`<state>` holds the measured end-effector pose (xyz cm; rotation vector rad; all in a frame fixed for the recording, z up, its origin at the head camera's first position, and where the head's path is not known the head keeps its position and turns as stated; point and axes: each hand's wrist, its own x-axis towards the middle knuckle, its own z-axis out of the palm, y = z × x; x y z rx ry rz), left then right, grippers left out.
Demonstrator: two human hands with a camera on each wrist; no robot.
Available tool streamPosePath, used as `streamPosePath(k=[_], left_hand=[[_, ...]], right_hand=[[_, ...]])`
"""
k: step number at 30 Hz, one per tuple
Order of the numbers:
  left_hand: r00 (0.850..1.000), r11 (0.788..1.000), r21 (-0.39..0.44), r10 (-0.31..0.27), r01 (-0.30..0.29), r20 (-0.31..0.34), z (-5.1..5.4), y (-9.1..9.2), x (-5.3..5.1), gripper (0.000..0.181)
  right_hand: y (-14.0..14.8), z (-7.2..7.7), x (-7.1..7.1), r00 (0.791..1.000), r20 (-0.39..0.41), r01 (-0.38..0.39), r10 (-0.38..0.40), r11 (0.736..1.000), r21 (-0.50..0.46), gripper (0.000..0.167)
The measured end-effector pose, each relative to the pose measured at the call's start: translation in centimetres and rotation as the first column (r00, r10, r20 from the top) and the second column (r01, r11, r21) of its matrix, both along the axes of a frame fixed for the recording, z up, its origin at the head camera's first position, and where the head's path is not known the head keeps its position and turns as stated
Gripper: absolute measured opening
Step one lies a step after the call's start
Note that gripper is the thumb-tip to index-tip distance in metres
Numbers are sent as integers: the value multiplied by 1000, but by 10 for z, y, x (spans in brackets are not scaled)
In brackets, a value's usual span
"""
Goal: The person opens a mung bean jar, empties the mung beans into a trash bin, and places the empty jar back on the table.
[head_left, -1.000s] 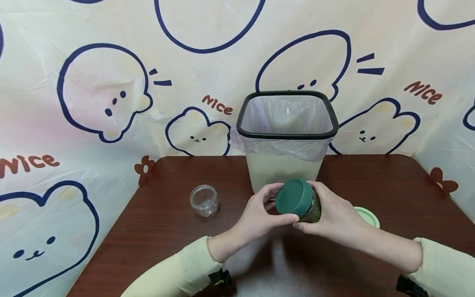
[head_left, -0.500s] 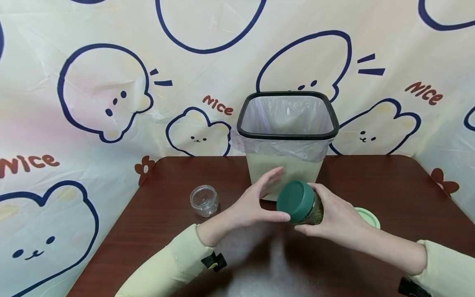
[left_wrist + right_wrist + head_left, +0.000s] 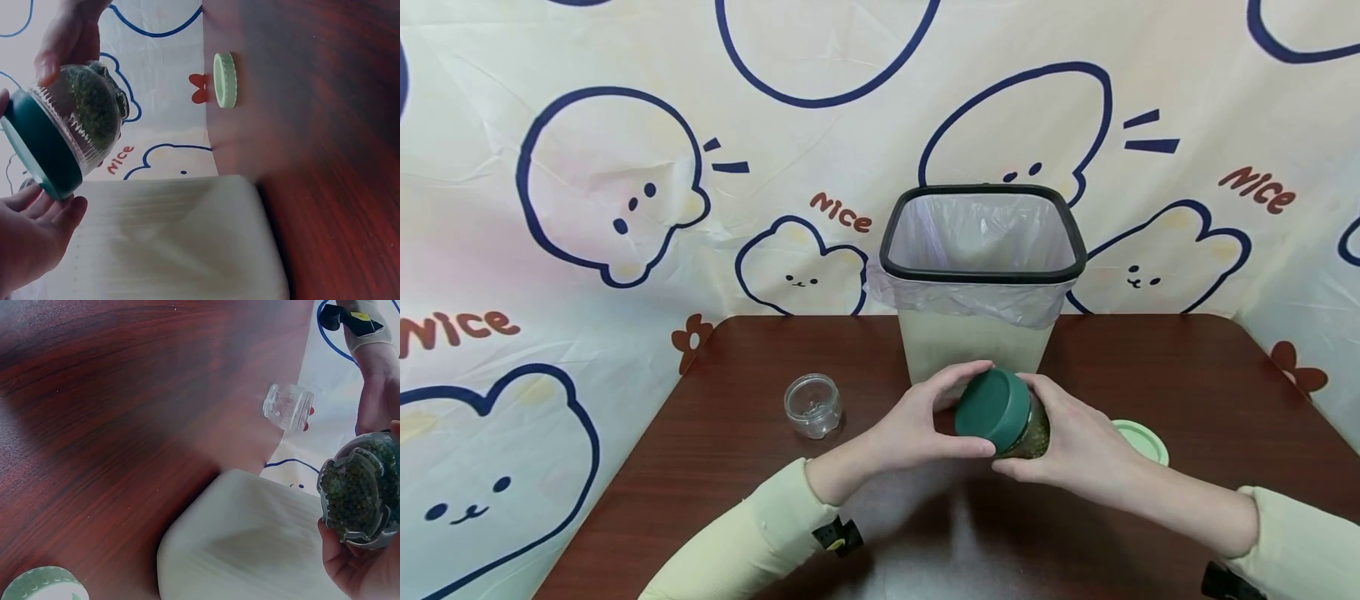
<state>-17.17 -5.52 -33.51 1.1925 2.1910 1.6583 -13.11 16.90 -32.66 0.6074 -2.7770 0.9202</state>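
Note:
A clear jar (image 3: 1034, 432) with green granules inside and a dark green lid (image 3: 995, 408) is held above the table, tilted with the lid toward the left. My right hand (image 3: 1086, 437) grips the jar's body. On the other side, my left hand (image 3: 913, 423) has its thumb and fingers around the lid's rim. In the left wrist view the lid (image 3: 40, 144) appears fitted on the jar (image 3: 94, 112). The right wrist view shows the jar's base (image 3: 353, 497) and the granules through it.
An uncovered clear jar (image 3: 812, 406) stands on the table to the left. A light green lid (image 3: 1142, 440) lies on the right, partly behind my right hand. Behind the hands stands a cream bin (image 3: 973, 333) with a black rim and plastic liner. Patterned cloth (image 3: 805, 150) hangs behind the table (image 3: 715, 467).
My left hand spread its fingers and came off the lid half a second ago, and now has its fingers and thumb around the rim again. My right hand keeps its grip on the jar.

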Motion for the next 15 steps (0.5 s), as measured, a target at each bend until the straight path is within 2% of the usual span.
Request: streamPosePath(k=[4, 7, 11, 15], left_hand=[[994, 993, -45, 106, -106, 14, -1, 2, 4, 72], [984, 981, -78, 175, -176, -13, -2, 4, 6, 70], [976, 972, -89, 211, -216, -64, -3, 6, 8, 70], [975, 970, -115, 206, -214, -78, -2, 5, 7, 74]], right_hand=[[-1, -1, -1, 1000, 13, 5, -5, 1000, 3, 86], [-1, -1, -2, 1000, 17, 9, -9, 1000, 6, 87], [-1, -2, -3, 1000, 15, 7, -7, 1000, 3, 86], [0, -1, -3, 1000, 15, 1, -1, 1000, 4, 86]])
